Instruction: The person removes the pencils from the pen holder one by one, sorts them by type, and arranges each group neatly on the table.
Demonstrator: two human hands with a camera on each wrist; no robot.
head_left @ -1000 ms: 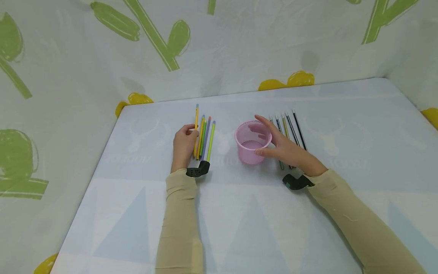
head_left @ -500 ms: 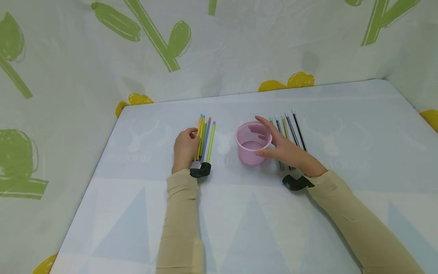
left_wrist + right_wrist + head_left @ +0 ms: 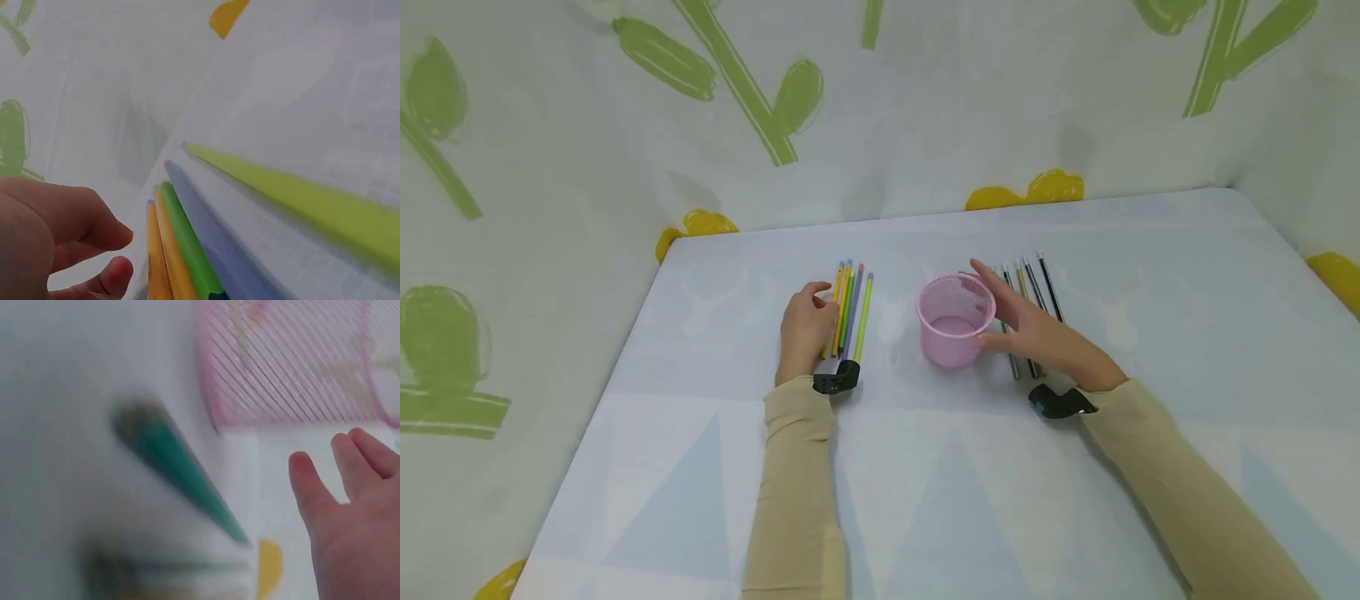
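Observation:
On the left of the table, several coloured pencils lie side by side: yellow-orange pencils (image 3: 837, 286), a green pencil (image 3: 187, 240), a purple pencil (image 3: 209, 228) and a lime pencil (image 3: 864, 312). My left hand (image 3: 805, 332) is beside the leftmost one, thumb and forefinger apart in the left wrist view, with nothing between them. A pink mesh cup (image 3: 951, 347) stands upright in the middle. Just right of it is my right hand (image 3: 1041, 333), fingers spread; the right wrist view shows a gap between fingertips and cup.
Several darker pencils (image 3: 1049, 287) lie in a row to the right of the cup, partly hidden under the right hand. A teal pencil (image 3: 178, 472) among them is close below the wrist camera. A patterned backdrop (image 3: 925, 108) rises behind the table's far edge.
My left hand has lowered the yellow-orange pencil beside the others and let go of it. My right hand has drawn slightly right, away from the cup.

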